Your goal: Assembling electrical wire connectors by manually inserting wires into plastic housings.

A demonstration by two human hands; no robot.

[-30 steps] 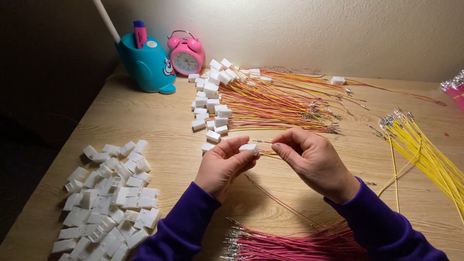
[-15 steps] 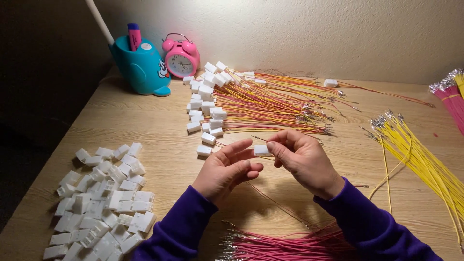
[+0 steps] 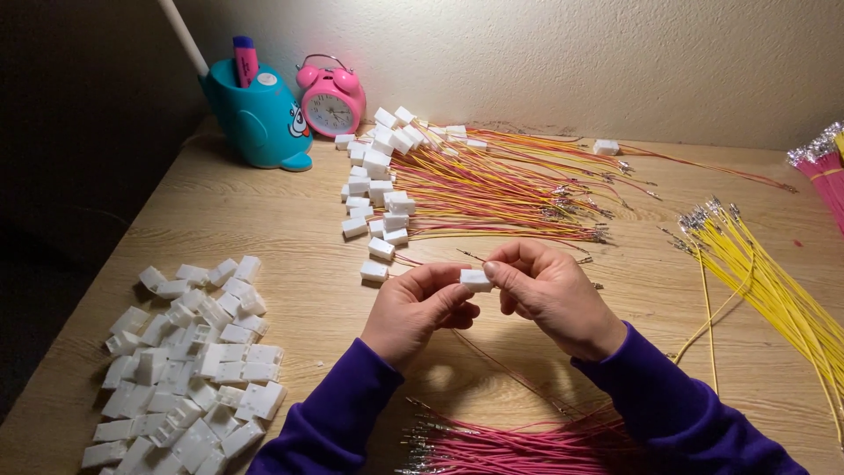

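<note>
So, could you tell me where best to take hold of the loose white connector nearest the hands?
The white connector lies flat and apart from the row, bare wood around it. Probably pinch its two long sides from above, coming from the left hand side.

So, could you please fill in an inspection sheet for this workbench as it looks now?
Surface: wooden table, lamp-lit, dark at the left edge.
Job's things: small white connector housing, pinched between both hands.
Clutter: heap of white housings front left; finished red-and-yellow wired connectors at the back; teal pen holder; pink alarm clock.
Hands: left hand and right hand meet on the housing, purple sleeves.
Cables: loose pink wires near the front edge; yellow wires on the right; more pink ones far right.
Surroundings: plain pale wall.
</note>
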